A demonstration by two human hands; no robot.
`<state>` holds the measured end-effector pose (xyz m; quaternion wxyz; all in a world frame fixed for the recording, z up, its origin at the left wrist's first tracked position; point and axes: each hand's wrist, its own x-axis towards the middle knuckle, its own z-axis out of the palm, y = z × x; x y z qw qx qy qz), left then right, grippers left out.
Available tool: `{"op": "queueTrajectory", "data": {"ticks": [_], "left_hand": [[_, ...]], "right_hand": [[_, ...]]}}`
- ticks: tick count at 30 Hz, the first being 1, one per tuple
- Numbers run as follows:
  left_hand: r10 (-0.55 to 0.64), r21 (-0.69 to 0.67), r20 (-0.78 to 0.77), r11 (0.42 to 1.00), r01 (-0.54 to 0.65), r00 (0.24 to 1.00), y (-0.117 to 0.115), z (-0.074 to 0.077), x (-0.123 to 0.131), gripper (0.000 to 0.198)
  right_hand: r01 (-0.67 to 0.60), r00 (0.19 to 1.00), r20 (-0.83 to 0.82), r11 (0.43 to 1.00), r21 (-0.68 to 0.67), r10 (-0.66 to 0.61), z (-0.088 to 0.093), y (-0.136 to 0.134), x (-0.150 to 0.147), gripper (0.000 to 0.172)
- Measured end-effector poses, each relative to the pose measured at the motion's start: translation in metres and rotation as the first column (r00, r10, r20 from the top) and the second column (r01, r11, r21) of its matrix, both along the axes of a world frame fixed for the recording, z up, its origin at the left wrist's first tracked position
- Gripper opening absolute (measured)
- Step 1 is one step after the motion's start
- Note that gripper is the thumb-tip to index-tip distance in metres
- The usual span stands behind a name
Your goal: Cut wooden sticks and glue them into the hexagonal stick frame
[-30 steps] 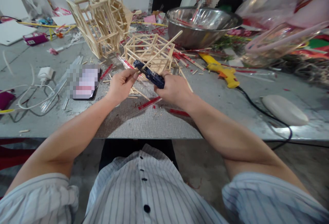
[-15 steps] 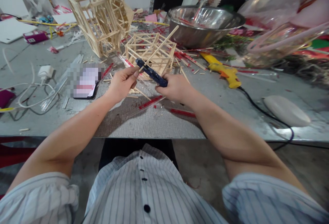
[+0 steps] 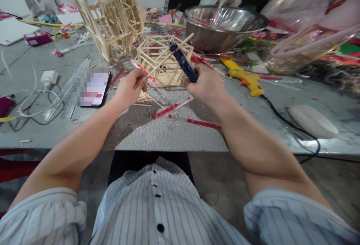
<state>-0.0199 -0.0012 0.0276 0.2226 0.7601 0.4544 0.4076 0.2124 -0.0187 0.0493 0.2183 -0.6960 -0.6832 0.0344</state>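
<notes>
My left hand point(image 3: 131, 87) pinches the lower end of a thin wooden stick point(image 3: 159, 65), which slants up to the right. Wrapped in my right hand point(image 3: 206, 85) is a dark blue hand tool point(image 3: 184, 63) that looks like pliers seen edge-on. Its black head lies across the stick, well along from my left fingers; whether the jaws are closed on it I cannot tell. Just behind both hands sits a low wooden stick frame point(image 3: 165, 80) with a slatted base. More loose sticks point(image 3: 144, 98) lie under my left hand.
A taller wooden stick structure point(image 3: 109, 31) stands at the back left. Behind the low frame is a metal bowl point(image 3: 222, 31). A yellow glue gun point(image 3: 247, 78) with a black cord lies right, near a pale oval object point(image 3: 313, 121). Left are a phone point(image 3: 97, 87) and a white charger point(image 3: 49, 78).
My right hand and the blue tool have moved right and up along the stick, away from my left fingers. The left hand has shifted slightly left, still holding the stick.
</notes>
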Motion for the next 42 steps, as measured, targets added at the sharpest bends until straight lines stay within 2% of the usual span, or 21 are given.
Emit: {"op": "queueTrajectory", "data": {"ticks": [3,7,14,19,24,29,33,38,40,42], "left_hand": [[-0.018,0.109,-0.194,0.993,0.039,0.981,0.003,-0.006,-0.001,0.009],[-0.03,0.146,-0.391,0.985,0.094,0.92,0.003,-0.011,0.003,0.019],[-0.086,0.138,-0.484,0.975,0.173,0.871,0.003,-0.018,0.009,0.022],[-0.175,0.028,-0.504,0.975,0.219,0.846,0.008,-0.025,0.01,0.023],[-0.222,0.0,-0.573,0.962,0.272,0.789,0.005,-0.021,0.012,0.02],[-0.151,0.003,-0.649,0.98,0.201,0.746,0.001,-0.018,0.013,0.011],[-0.095,0.044,-0.589,0.988,0.149,0.802,0.004,-0.02,0.013,0.009],[0.005,0.115,-0.34,0.993,0.036,0.941,0.002,-0.019,0.012,0.004],[-0.018,0.058,-0.205,0.998,0.031,0.979,-0.001,-0.02,0.013,0.008],[-0.094,-0.063,-0.037,0.994,0.092,0.995,-0.003,-0.022,0.017,0.01]], "right_hand": [[-0.029,0.999,-0.027,0.998,0.063,0.031,-0.003,-0.002,-0.003,0.023],[-0.068,0.998,-0.013,0.992,0.106,0.069,-0.008,-0.003,-0.005,0.021],[-0.088,0.991,-0.089,0.987,0.132,0.1,-0.009,0.003,0.004,0.024],[-0.149,0.968,-0.18,0.976,0.158,0.177,-0.01,0.005,0.006,0.022],[-0.18,0.929,-0.291,0.965,0.19,0.23,-0.011,0.004,0.004,0.017],[-0.197,0.908,-0.324,0.952,0.233,0.267,-0.012,0.004,0.002,0.011],[-0.247,0.894,-0.321,0.941,0.233,0.314,-0.016,0.006,0.004,0.013],[-0.268,0.872,-0.338,0.923,0.274,0.354,-0.019,0.004,0.003,0.015],[-0.286,0.863,-0.346,0.921,0.264,0.368,-0.018,0.003,0.002,0.017],[-0.308,0.839,-0.373,0.912,0.272,0.395,-0.018,0.001,0.0,0.02]]}}
